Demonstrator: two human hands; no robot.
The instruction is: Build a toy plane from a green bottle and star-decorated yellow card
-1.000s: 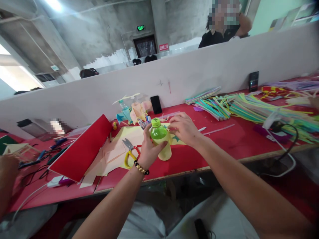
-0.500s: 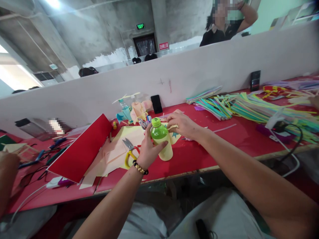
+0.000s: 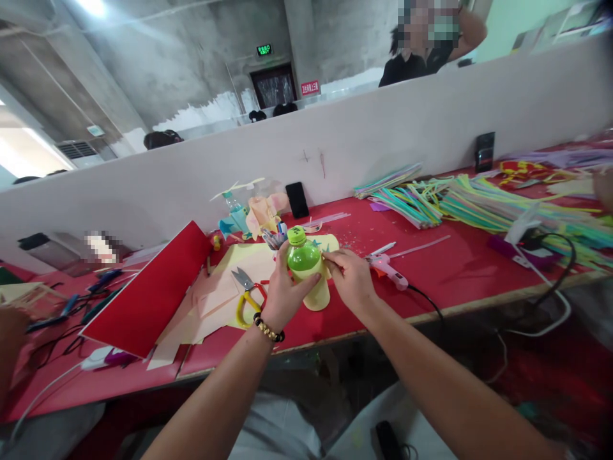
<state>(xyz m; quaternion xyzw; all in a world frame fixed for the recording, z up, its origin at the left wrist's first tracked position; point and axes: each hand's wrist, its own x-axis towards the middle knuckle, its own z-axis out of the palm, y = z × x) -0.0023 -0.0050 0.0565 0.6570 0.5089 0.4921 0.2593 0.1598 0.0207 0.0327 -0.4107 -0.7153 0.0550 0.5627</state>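
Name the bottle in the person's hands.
The green-capped bottle with yellow wrapping around its base, held in the left hand; the clear bottle stands apart near the wall.

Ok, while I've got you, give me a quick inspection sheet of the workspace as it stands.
Surface: red table top, small scraps scattered on it.
Job's things: green-capped plastic bottle, yellow paper around its lower part.
Clutter: yellow-handled scissors, pale craft paper, red board, coloured straw bundles.
Hands: left hand grips the bottle; right hand is against its side.
Cables: black cord from a pink glue gun; white cable.
Surroundings: white partition, a co-worker beyond it.
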